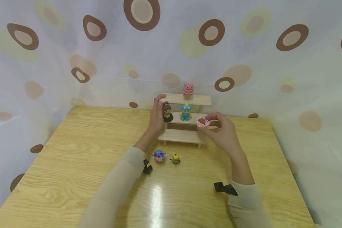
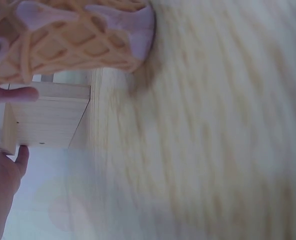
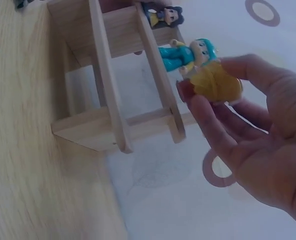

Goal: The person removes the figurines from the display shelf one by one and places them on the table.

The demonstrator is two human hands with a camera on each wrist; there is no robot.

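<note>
A three-tier wooden display shelf (image 1: 183, 136) stands toward the back of the table. My left hand (image 1: 157, 118) holds its left end, with fingers at the top tier; in the left wrist view the fingers (image 2: 22, 162) lie on either side of the wood. My right hand (image 1: 223, 133) pinches a small toy figurine (image 1: 202, 122), pink, white and red in front, at the right end of the middle tier. Its yellowish side shows in the right wrist view. On that tier are a teal figurine (image 1: 185, 112) and a brown-haired figurine (image 1: 167, 112) in dark clothes. A pink figurine (image 1: 188, 89) stands on the top tier.
On the table before the shelf stand a blue figurine (image 1: 159, 155) with sunglasses and a small yellow-topped figurine (image 1: 175, 158). A waffle-patterned base (image 2: 83, 42) looms close in the left wrist view. A dotted curtain (image 1: 171, 47) hangs behind the table (image 1: 88, 152).
</note>
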